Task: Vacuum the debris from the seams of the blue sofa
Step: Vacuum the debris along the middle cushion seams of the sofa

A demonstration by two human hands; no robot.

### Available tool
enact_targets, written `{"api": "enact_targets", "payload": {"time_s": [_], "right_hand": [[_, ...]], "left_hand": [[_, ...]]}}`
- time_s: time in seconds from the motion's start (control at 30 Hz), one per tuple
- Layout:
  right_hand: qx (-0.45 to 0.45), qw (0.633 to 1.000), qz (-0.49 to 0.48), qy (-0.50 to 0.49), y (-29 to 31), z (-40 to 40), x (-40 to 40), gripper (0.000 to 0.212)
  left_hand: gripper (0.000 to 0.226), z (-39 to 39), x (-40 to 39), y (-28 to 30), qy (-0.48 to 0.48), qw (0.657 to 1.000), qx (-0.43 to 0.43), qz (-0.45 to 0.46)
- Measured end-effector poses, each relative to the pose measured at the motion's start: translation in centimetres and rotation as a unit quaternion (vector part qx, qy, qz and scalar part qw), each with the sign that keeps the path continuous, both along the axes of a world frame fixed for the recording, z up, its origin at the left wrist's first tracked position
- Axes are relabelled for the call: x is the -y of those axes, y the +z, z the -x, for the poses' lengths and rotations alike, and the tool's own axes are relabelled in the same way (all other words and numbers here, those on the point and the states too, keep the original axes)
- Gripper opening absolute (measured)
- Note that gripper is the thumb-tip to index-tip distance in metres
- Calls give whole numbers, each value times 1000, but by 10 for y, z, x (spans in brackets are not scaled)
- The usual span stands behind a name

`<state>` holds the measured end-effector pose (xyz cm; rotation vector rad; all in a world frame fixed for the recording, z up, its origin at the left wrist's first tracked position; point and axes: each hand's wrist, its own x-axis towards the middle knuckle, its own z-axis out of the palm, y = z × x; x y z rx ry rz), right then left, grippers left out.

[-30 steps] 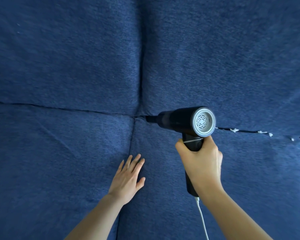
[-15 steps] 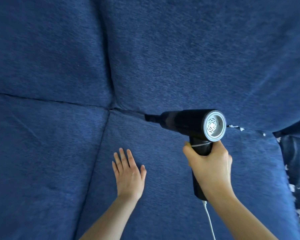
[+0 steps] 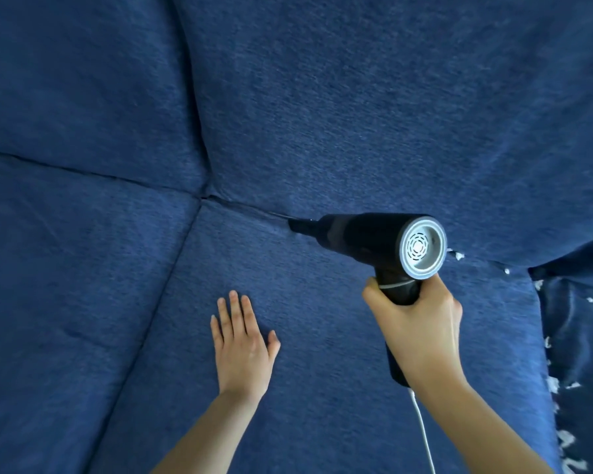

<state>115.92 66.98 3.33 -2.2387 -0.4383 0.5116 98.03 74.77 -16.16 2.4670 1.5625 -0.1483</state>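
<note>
While the right hand [image 3: 421, 323] grips one vacuum [image 3: 367, 239], the left hand [image 3: 242, 343] lies flat on one sofa [image 3: 322, 97].

- The blue sofa [image 3: 322, 97] is covered in matt woven cloth with a slightly rough, nubby grain across the whole frame.
- The handheld vacuum [image 3: 367, 241], right of centre, has a dark, smooth plastic body with a faint sheen.
- Its rear cap [image 3: 421, 248] is pale grey matt plastic, perforated.
- The debris [image 3: 562, 439] at lower right looks like white, papery shreds.
- The cord [image 3: 425, 436] is smooth and white.
</note>
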Motion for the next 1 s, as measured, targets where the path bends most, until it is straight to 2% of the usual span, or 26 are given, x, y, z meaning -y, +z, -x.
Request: {"api": "enact_targets", "payload": {"time_s": [0.1,0.27,0.73,1.0], "right_hand": [[-5,1000,-7,2,3,-15,12,23],[-6,1000,-20,6,9,-33,26,22],[-19,1000,-10,1,19,-41,43,23],[-13,999,-31,-35,32,-41,52,22]], "left_hand": [[75,-7,13,2,25,1000,1,13],[89,-15,40,-4,-1,999,-23,26],[89,-17,38,-4,3,998,-35,59],[93,-17,33,0,7,997,-57,60]]}}
